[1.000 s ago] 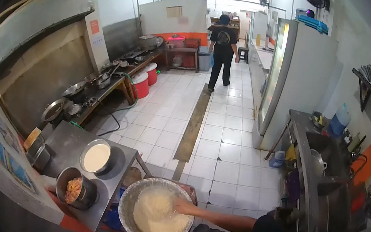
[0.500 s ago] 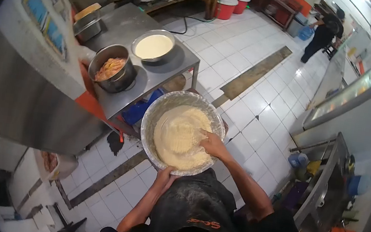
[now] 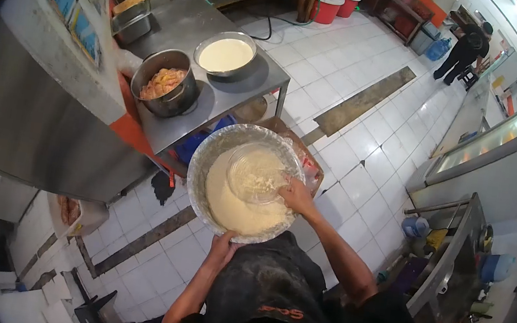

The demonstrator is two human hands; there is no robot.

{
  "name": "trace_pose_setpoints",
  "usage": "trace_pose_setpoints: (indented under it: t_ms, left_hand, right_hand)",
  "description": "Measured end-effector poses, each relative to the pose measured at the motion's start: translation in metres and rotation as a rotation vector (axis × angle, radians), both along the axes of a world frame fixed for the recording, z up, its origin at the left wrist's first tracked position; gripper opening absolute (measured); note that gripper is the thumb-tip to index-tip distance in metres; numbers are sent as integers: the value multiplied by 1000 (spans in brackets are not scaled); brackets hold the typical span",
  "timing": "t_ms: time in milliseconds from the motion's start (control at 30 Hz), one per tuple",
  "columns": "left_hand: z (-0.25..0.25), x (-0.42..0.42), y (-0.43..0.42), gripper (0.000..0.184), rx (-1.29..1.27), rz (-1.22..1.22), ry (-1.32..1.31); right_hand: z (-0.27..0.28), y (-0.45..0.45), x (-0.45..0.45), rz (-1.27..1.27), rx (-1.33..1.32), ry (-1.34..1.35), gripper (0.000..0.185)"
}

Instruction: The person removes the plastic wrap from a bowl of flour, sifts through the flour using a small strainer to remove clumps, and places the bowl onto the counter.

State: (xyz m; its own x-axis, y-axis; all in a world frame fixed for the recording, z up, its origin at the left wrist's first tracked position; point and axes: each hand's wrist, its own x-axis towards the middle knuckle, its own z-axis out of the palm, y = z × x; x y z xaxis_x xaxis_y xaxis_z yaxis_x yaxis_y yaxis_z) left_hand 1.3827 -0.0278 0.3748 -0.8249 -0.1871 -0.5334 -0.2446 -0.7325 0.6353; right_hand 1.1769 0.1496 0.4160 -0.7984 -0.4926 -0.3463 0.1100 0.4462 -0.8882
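Observation:
A large, flour-dusted metal basin (image 3: 197,183) sits in front of my apron. Pale yellowish flour (image 3: 229,207) fills its lower part. My left hand (image 3: 224,244) is closed on the near rim of the basin. Inside, a round, shallow, see-through bowl (image 3: 248,190) lies tilted over the flour, with crumbly flour in it. My right hand (image 3: 296,195) grips the right edge of that bowl; its fingertips are partly hidden.
To the left, a steel table (image 3: 183,15) carries a pot of raw meat (image 3: 164,82) and a bowl of pale batter (image 3: 227,55). A crate (image 3: 313,169) stands behind the basin. At far right back, a co-worker (image 3: 465,52) bends over. A metal rack (image 3: 439,266) stands right.
The see-through bowl in my right hand has come up into view above the flour. The basin has shifted slightly left, uncovering the crate behind. The co-worker has moved.

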Motion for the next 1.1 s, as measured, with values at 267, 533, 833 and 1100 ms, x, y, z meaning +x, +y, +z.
trace_pose_setpoints:
  t_ms: [267, 533, 833, 1100]
  left_hand:
    - [-9, 38, -33, 39, 40, 176, -70]
    - [37, 97, -58, 35, 191, 324, -69]
    - [39, 25, -38, 53, 167, 111, -13]
    - [36, 3, -35, 54, 201, -2, -4]
  right_hand:
    - [-63, 17, -43, -377, -275, 457, 64]
    - [-92, 6, -41, -272, 380, 850, 63]
    - [-123, 34, -35, -493, 255, 795, 61]
    - [-94, 59, -40, -667, 243, 717, 61]
